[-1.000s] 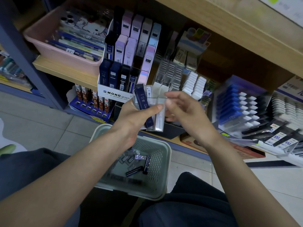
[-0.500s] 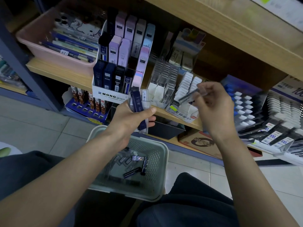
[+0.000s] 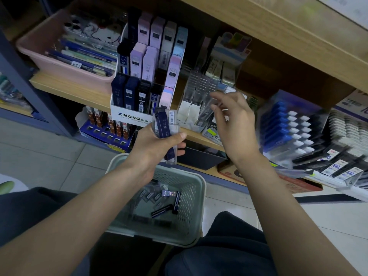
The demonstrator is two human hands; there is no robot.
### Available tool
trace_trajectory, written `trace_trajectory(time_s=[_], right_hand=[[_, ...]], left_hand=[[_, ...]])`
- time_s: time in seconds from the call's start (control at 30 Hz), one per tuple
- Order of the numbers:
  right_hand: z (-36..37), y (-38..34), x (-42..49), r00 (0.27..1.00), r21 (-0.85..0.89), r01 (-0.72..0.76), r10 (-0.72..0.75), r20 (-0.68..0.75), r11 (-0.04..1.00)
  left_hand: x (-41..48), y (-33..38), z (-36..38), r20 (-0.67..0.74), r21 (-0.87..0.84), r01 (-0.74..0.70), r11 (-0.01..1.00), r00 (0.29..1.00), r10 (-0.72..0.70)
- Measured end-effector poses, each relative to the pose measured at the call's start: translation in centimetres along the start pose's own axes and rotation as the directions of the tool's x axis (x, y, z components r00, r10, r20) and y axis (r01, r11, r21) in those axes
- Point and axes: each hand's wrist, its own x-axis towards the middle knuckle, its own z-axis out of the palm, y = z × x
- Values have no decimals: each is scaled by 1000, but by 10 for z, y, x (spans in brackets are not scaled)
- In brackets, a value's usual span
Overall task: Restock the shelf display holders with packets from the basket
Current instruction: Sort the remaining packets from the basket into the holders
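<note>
The wooden shelf (image 3: pixel 65 86) is running across the view above and behind both hands, carrying the stock. The pale green basket (image 3: pixel 203 188) is sitting directly below the left hand, between the person's knees, with its perforated wall facing the right forearm. A pink tray (image 3: pixel 59 62) of pens is standing on the shelf up and to the left of the left hand. The white display box (image 3: pixel 127 116), filled with upright dark and pastel lead cases, is standing just above the left hand, its printed front edge almost level with the held stock. The clear holders (image 3: pixel 199 90) are rising between the two hands, just left of the right fingertips. The left hand (image 3: pixel 153 148) is curling its thumb and fingers round a small bundle of packets (image 3: pixel 163 124), a dark blue case in front and clear ones behind, their tops projecting upward from the fist. The right hand (image 3: pixel 237 126) is hovering by the holders with fingers loosely spread; motion blur is softening them, and nothing is plainly showing in its grasp. More loose packets (image 3: pixel 169 204) are lying on the basket floor, below the left wrist.
</note>
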Motion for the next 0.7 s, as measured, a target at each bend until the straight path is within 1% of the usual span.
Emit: trace_trajectory(time_s=[0.17, 0.23, 0.3, 0.37, 0.4, 0.43, 0.47, 0.5, 0.53, 0.57, 0.63, 0.7], right_hand=[[10, 7, 2, 997, -145, 36, -26, 70, 989], [12, 9, 3, 997, -174, 20, -6, 81, 985], [12, 9, 5, 997, -213, -4, 20, 75, 977], [13, 7, 6, 999, -284, -12, 24, 38, 959], [14, 5, 6, 1000, -285, -13, 18, 14, 958], [14, 1, 6, 1000, -236, -18, 18, -3, 972], [14, -4, 7, 999, -131, -40, 40, 3, 991], [14, -10, 7, 996, 10, -83, 83, 42, 996], [14, -16, 8, 985, 144, -148, 133, 114, 978], [14, -23, 8, 963, 238, -222, 174, 207, 945], [16, -30, 6, 898, 295, -335, 208, 388, 895], [17, -32, 4, 841, 325, -407, 212, 497, 853]], left_hand=[[2, 1, -3, 1, -17, 16, 1000, 1000, -16], [1, 2, -3, 7, -26, 21, 999, 1000, -21], [1, 3, -4, 14, -25, 20, 999, 1000, -20], [0, 4, -4, 22, -20, 20, 1000, 1000, -19], [-1, 4, -5, 25, -18, 20, 1000, 999, -20], [-1, 5, -5, 27, -17, 22, 1000, 999, -22], [-1, 5, -6, 30, -15, 25, 1000, 999, -25], [-1, 6, -6, 35, -9, 29, 1000, 999, -29], [-1, 7, -7, 44, 6, 34, 999, 998, -34], [-1, 7, -7, 57, 28, 38, 999, 998, -40], [-3, 8, -7, 92, 70, 52, 996, 994, -58], [-5, 8, -6, 115, 90, 67, 994, 990, -78]])
